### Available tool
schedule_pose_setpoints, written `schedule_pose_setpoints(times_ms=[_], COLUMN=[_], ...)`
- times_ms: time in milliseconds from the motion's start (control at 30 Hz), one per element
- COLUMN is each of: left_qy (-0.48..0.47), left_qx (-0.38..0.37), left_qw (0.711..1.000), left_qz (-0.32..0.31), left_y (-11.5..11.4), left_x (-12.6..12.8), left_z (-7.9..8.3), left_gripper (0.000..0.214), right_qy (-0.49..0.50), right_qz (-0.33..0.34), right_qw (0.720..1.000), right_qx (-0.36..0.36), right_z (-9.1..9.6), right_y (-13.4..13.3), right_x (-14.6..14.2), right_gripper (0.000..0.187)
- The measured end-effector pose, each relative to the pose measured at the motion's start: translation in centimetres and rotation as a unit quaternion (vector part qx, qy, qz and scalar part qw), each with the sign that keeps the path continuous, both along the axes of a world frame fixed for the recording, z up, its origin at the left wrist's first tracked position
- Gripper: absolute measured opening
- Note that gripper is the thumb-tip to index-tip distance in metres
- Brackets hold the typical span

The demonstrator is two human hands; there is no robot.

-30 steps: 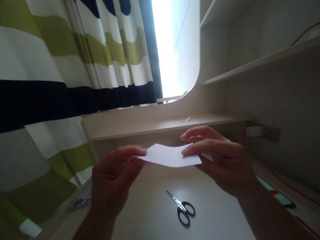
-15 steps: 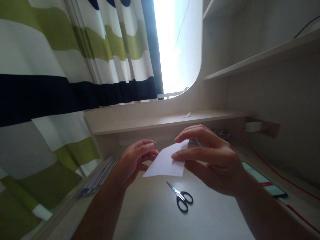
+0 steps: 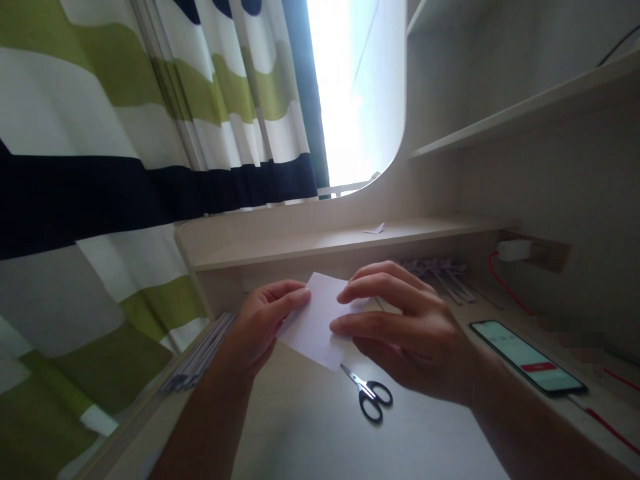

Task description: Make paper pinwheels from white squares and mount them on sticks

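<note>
A small white sheet of paper (image 3: 313, 320) is held up in front of me, tilted, above the desk. My left hand (image 3: 267, 320) pinches its left edge, thumb on top and fingers behind. On the right side, my right hand (image 3: 405, 323) has two fingertips resting on the paper's upper face, slightly apart, with another digit partly hidden behind the sheet. Below the paper lies a pair of scissors (image 3: 369, 395) with black handles, blades pointing up and left, touched by neither hand.
A phone (image 3: 527, 357) with a lit screen lies to the right, near a white charger (image 3: 515, 251) with a red cable. White paper strips (image 3: 200, 357) line the left side; more folded pieces (image 3: 440, 270) sit under the back shelf (image 3: 280, 248), which carries a small folded paper (image 3: 376, 229).
The sheet has turned and shifted slightly left. My left hand has closed on its edge, and my right fingertips have moved left across it. The view has shifted slightly, showing more of the phone.
</note>
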State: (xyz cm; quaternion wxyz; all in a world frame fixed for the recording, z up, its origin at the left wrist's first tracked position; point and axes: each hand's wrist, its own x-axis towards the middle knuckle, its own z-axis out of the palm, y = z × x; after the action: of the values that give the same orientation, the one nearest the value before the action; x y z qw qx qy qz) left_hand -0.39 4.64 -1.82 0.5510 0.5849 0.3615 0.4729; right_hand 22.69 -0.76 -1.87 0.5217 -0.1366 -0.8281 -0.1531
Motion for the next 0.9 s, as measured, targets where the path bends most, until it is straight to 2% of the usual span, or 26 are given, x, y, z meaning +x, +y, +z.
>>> schedule_pose_setpoints(times_ms=[167, 267, 500, 767, 900], left_qy=[-0.029, -0.029, 0.014, 0.063, 0.070], left_qx=[0.036, 0.071, 0.189, 0.194, 0.210], left_qw=[0.997, 0.993, 0.979, 0.978, 0.973], left_qz=[0.064, 0.085, 0.079, 0.047, 0.059], left_y=[-0.4, -1.1, -3.2, -4.8, -5.2], left_x=[0.1, 0.3, 1.1, 1.4, 1.5], left_z=[0.1, 0.2, 0.4, 0.9, 1.1], left_gripper=[0.031, 0.023, 0.013, 0.008, 0.007], right_qy=[-0.020, 0.020, 0.118, 0.117, 0.103], right_qz=[0.024, 0.046, 0.022, 0.011, 0.005], right_qw=[0.998, 0.994, 0.964, 0.933, 0.926], right_qx=[-0.053, -0.092, -0.239, -0.340, -0.363], right_z=[0.0, 0.0, 0.0, 0.5, 0.5], right_y=[0.0, -0.2, -0.4, -1.2, -1.4], right_x=[-0.3, -0.4, -0.2, 0.0, 0.2], right_gripper=[0.011, 0.011, 0.008, 0.011, 0.008])
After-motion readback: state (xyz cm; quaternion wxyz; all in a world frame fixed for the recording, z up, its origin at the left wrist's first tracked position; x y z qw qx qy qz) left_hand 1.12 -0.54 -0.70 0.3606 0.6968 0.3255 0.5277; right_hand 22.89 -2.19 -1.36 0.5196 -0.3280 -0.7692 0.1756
